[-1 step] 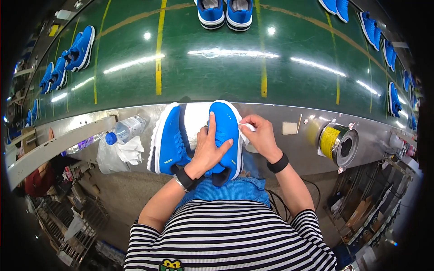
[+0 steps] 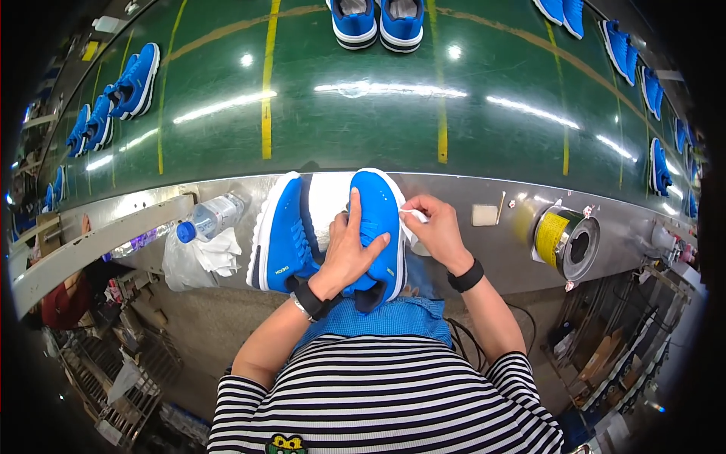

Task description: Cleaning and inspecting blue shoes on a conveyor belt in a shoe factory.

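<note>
A blue sneaker (image 2: 368, 184) with a white sole stands toe away from me on the near metal ledge. My left hand (image 2: 348, 253) grips it from above, index finger stretched along the upper and thumb bent across the laces. My right hand (image 2: 439, 231) pinches a crumpled white cloth (image 2: 415, 217) against the right edge of the sole, near the toe. To the left, a matching sneaker (image 2: 281, 234) leans on its side. Something flat and white (image 2: 327, 200) lies between the two shoes.
Beyond the ledge runs a green conveyor belt (image 2: 302, 113) carrying several blue sneakers (image 2: 378, 26). A plastic bottle (image 2: 215, 216) and white tissues (image 2: 218, 253) are at left. At right are a small pale block (image 2: 485, 215), a thin stick (image 2: 501, 206) and a round metal can (image 2: 563, 238).
My right hand has shifted very slightly with the cloth. The belt and its shoes have slid a touch to the right. My left hand and both near shoes look unmoved.
</note>
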Demonstrator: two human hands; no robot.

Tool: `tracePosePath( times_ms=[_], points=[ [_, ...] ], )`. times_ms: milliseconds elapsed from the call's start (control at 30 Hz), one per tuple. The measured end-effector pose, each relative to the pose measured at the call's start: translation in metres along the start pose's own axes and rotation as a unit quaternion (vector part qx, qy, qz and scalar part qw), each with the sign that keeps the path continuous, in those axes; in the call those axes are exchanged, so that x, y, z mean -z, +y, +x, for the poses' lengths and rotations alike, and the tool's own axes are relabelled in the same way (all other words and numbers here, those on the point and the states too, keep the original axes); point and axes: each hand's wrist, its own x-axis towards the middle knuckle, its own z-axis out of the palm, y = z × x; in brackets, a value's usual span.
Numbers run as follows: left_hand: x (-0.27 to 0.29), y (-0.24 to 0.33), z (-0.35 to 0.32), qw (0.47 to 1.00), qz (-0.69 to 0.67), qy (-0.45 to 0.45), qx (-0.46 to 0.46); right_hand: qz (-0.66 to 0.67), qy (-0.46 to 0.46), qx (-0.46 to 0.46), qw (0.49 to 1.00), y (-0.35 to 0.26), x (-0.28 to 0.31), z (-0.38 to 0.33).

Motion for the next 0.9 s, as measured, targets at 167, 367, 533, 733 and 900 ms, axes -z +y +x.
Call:
tracePosePath(
  times_ms=[167,367,533,733,900],
  points=[
    [0.003,0.005,0.000,1.000,-0.007,-0.011,0.007,-0.022,0.016,0.029,0.999,-0.007,-0.002,0.006],
    [0.001,0.001,-0.002,1.000,-0.012,-0.016,0.011,-0.015,0.109,0.081,0.991,-0.007,-0.002,-0.011],
    [0.004,0.003,0.000,1.000,-0.008,-0.020,0.017,-0.055,0.084,0.156,0.983,-0.002,-0.012,-0.022],
    [0.002,-0.001,0.000,1.000,-0.004,-0.018,0.006,-0.117,0.089,0.218,0.965,0.005,-0.015,-0.028],
    [0.004,0.005,0.003,1.000,-0.004,-0.016,0.010,-0.117,0.114,0.203,0.965,0.003,-0.017,-0.023]
  ],
)
